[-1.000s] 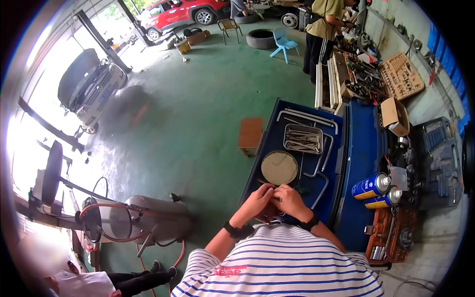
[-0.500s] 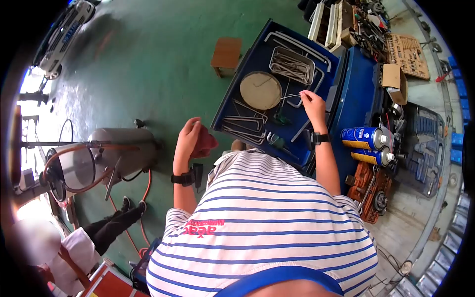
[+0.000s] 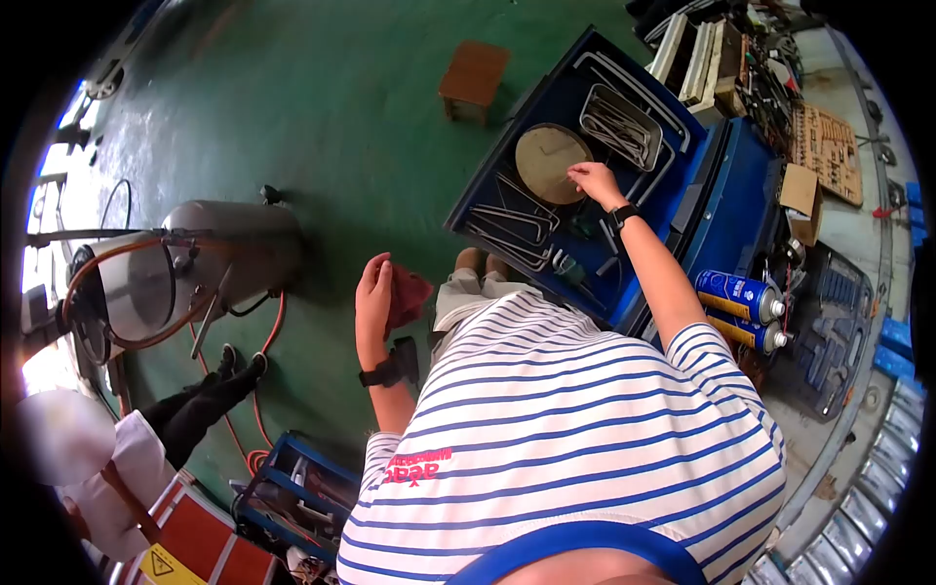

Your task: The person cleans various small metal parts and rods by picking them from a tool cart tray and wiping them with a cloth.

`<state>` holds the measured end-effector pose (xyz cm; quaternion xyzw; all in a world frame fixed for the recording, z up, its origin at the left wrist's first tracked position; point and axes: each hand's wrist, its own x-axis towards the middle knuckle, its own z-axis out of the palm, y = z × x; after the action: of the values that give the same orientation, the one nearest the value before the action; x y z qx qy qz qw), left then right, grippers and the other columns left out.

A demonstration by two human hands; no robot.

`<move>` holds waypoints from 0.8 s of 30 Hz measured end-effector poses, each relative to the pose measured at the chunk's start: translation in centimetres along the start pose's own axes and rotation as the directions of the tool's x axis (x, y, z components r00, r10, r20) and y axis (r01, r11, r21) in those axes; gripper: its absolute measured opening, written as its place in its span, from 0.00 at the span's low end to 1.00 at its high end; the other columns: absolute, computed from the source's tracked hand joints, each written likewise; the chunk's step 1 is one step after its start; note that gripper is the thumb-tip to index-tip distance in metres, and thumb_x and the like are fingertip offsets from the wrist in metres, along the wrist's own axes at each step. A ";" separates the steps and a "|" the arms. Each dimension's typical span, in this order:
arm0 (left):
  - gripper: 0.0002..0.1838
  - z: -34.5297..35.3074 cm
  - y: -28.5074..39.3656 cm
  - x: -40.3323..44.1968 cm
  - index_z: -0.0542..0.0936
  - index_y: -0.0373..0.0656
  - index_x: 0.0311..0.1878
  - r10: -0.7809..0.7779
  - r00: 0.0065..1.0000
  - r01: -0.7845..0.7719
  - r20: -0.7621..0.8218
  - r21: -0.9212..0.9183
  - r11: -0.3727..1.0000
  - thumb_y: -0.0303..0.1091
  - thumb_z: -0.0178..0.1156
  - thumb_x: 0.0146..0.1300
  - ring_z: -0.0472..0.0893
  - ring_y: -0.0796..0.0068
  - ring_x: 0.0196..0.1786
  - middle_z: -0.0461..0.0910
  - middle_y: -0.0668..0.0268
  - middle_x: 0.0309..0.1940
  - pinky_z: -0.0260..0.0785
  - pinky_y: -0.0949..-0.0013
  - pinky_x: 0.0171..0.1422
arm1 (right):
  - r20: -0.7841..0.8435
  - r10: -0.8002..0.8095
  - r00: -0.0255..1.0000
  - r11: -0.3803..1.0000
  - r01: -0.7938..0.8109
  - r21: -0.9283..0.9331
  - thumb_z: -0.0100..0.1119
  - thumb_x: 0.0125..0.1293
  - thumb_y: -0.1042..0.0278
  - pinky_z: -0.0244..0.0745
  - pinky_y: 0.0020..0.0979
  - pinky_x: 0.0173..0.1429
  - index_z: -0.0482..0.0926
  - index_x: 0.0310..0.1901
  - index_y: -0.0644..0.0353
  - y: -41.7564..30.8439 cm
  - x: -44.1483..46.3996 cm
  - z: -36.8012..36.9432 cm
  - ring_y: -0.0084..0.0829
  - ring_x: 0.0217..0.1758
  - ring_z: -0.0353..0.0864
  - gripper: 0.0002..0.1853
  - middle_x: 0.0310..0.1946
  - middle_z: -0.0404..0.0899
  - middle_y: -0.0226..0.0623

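My left hand (image 3: 373, 300) is closed around a dark red cloth (image 3: 409, 296) beside the drawer, over the floor. Over the right edge of a round, pale disc-shaped tray (image 3: 542, 175) is my right hand (image 3: 595, 182), its fingertips pinched together; whatever lies between them is too small to make out. A small bent hex key (image 3: 556, 150) rests on the round tray. Beyond the hand, a metal tray (image 3: 621, 127) holds several bent rods. Several L-shaped bars (image 3: 507, 222) and green-handled tools (image 3: 577, 270) lie in the blue drawer (image 3: 478, 195) near my body.
Two blue spray cans (image 3: 733, 295) lie right of the drawer, by a cardboard box (image 3: 799, 200) and an open tool case (image 3: 829, 331). A brown stool (image 3: 474, 80) stands ahead. To the left are a grey tank (image 3: 239, 255), an orange hose (image 3: 275, 336) and another person (image 3: 107, 487).
My right hand has moved to the round tray's edge; the thin metal rod it pinched earlier no longer shows clearly. My left hand still holds the cloth. The view has shifted.
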<state>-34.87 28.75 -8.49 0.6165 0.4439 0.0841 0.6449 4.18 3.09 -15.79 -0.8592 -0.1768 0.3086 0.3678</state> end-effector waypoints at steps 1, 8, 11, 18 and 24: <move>0.16 -0.3 -0.4 0.0 0.75 0.40 0.56 -0.003 0.999 0.003 -0.037 -0.006 1.000 0.37 0.52 0.71 0.72 0.82 0.43 0.76 0.70 0.41 0.66 0.77 0.50 | 0.009 -0.006 1.000 1.000 0.006 -0.006 0.61 0.61 0.62 0.75 0.29 0.35 0.83 0.41 0.62 -0.1 0.2 0.1 0.25 0.27 0.82 0.13 0.30 0.84 0.36; 0.18 -1.4 -0.5 -0.5 0.73 0.41 0.59 -0.041 0.996 0.045 -0.074 0.040 0.998 0.39 0.53 0.70 0.73 0.79 0.46 0.76 0.67 0.43 0.67 0.75 0.52 | 0.046 0.112 0.993 0.990 -0.107 -0.097 0.61 0.62 0.59 0.74 0.30 0.34 0.82 0.43 0.62 -0.8 0.4 0.0 0.27 0.25 0.80 0.15 0.28 0.83 0.36; 0.20 -1.4 -0.3 -0.2 0.71 0.39 0.60 -0.058 0.997 0.060 -0.056 0.039 0.997 0.40 0.53 0.69 0.75 0.75 0.45 0.78 0.61 0.42 0.67 0.72 0.53 | 0.008 0.148 0.989 0.986 -0.147 -0.078 0.58 0.64 0.59 0.72 0.30 0.33 0.82 0.43 0.60 -0.4 1.0 -0.3 0.26 0.26 0.80 0.14 0.27 0.82 0.35; 0.20 -1.1 0.3 0.8 0.72 0.39 0.59 0.003 1.000 -0.002 -0.009 0.144 0.990 0.40 0.54 0.68 0.77 0.71 0.46 0.80 0.58 0.43 0.69 0.70 0.53 | -0.187 -0.044 0.981 0.990 0.018 -0.139 0.53 0.65 0.63 0.74 0.38 0.52 0.82 0.46 0.56 -0.1 3.7 -0.8 0.42 0.49 0.79 0.13 0.43 0.81 0.43; 0.20 -1.1 2.0 -0.5 0.73 0.40 0.59 0.033 0.999 -0.031 -0.017 0.145 0.989 0.40 0.55 0.68 0.77 0.73 0.46 0.80 0.60 0.43 0.68 0.71 0.54 | -0.129 -0.321 0.938 0.877 0.243 -0.414 0.56 0.60 0.67 0.72 0.42 0.55 0.81 0.46 0.58 -0.1 5.9 1.6 0.45 0.51 0.76 0.13 0.48 0.77 0.42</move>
<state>-35.01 29.65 -6.32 0.6679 0.4453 0.0681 0.5924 7.53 7.17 -18.95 -0.9058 -0.3221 0.1247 0.2452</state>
